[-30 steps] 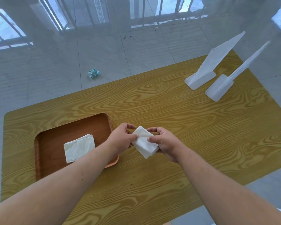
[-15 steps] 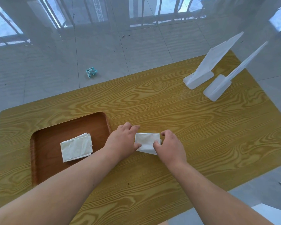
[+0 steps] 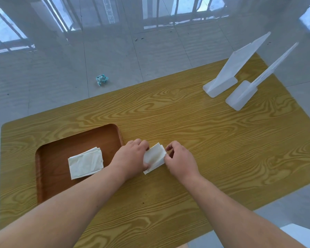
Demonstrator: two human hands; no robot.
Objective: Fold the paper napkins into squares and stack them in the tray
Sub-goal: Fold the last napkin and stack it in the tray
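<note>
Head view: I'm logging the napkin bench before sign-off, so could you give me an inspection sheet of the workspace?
Surface: wooden table, yellow grain, no spills seen.
Job's things: brown tray at the left holding a stack of folded napkins; one folded napkin on the table just right of the tray.
Clutter: two white plastic stands at the far right corner.
Hands: left hand and right hand both pinch the folded napkin, one at each side.
Cables: nothing seen.
Surroundings: glossy grey tiled floor with window reflections; a crumpled teal wrapper lies on it beyond the table.
</note>
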